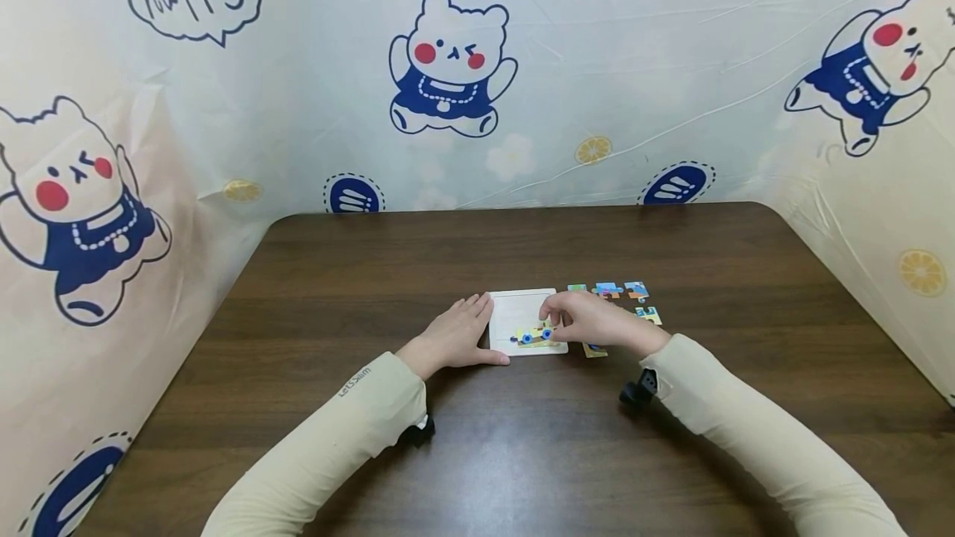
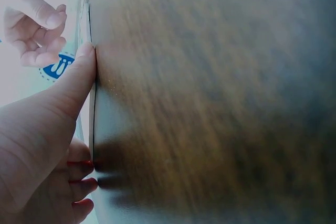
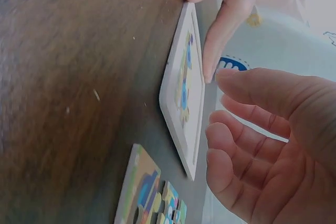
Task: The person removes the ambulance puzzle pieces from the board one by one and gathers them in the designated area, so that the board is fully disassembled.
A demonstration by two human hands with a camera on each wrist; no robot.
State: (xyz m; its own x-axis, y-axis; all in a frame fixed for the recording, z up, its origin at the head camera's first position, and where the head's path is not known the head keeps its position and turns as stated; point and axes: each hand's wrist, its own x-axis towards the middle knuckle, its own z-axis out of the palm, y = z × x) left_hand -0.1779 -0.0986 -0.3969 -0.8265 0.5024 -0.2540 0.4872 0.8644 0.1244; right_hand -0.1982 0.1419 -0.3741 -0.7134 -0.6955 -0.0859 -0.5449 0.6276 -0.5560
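A white puzzle tray lies flat on the table. Along its near side, a few joined jigsaw pieces show yellow and blue parts of a picture. My left hand rests at the tray's left side, fingers stretched along that edge and thumb at the near left corner. Over the tray's right part hovers my right hand, its fingers loosely bent. In the right wrist view nothing shows between the thumb and fingers of that hand, and it is raised above the tray.
Several loose puzzle pieces lie right of the tray, some partly hidden under my right hand and forearm. One loose piece sits close to the tray's near right corner. The brown wooden table meets a cartoon-printed cloth behind it.
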